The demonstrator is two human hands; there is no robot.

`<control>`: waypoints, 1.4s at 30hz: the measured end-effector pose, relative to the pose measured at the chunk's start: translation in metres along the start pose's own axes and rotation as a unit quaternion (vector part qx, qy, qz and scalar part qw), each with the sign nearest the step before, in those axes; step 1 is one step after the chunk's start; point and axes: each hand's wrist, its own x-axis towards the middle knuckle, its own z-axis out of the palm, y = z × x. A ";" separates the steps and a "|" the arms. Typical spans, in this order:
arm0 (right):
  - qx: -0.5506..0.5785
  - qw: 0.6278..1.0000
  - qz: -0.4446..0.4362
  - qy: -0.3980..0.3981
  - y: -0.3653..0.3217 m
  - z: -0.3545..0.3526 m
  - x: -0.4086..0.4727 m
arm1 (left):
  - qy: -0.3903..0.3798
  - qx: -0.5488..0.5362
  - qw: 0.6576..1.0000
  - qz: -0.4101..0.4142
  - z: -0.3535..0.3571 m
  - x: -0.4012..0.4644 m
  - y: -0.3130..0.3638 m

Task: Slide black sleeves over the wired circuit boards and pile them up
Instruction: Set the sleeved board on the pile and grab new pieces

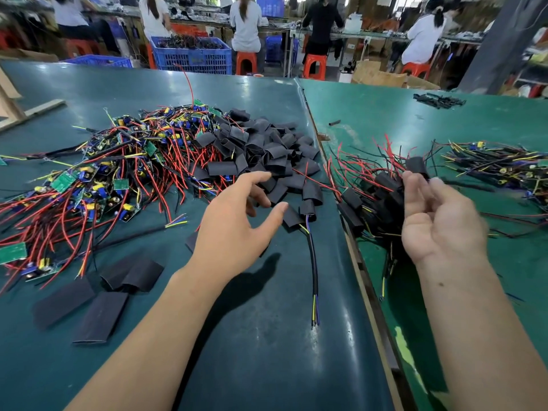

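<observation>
Your left hand (234, 226) hovers with fingers spread and empty over the near edge of the heap of black sleeves (267, 149), while your right hand (436, 221), palm up, appears to pinch a sleeved board (416, 167) at its fingertips above the finished pile (373, 200) on the green bench (444, 120); motion blur makes that grip hard to read exactly. Judging by the piles, the job is far from over: a large tangle of bare wired circuit boards (98, 179) lies to your left, well apart from the smaller finished pile at right. One sleeved unit (308, 209) lies near your left thumb, its black cable trailing toward you. The sleeves are matte, flattened tubes, short and soft-edged; several larger flat sleeves (100, 315) lie nearer you. The boards are small green rectangles studded with blue and yellow parts, trailing thin red, black and yellow wires. Another cluster of unsleeved boards (498, 167) lies at far right.
</observation>
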 end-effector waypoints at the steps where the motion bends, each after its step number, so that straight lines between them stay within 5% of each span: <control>1: 0.005 1.000 0.000 0.005 0.001 0.000 0.000 | -0.001 0.001 1.000 -0.002 0.000 0.000 0.000; 11: 0.074 0.997 0.026 0.013 -0.007 -0.005 -0.003 | -0.006 -0.003 1.000 -0.009 -0.002 0.000 0.004; 21: -0.140 0.978 -0.130 -0.087 0.007 0.004 -0.022 | -0.058 0.228 0.969 -0.076 -0.015 0.005 -0.008; 28: -0.273 0.922 -0.187 -0.202 0.036 -0.001 -0.026 | -0.269 0.168 0.946 -0.068 -0.028 0.005 -0.008; 36: -0.441 0.831 -0.178 -0.290 0.057 -0.011 -0.025 | -0.218 0.198 0.954 -0.051 -0.025 0.007 -0.023; 42: -0.571 0.719 -0.180 -0.352 0.068 -0.017 -0.027 | -0.134 0.267 0.953 -0.055 -0.019 0.005 -0.021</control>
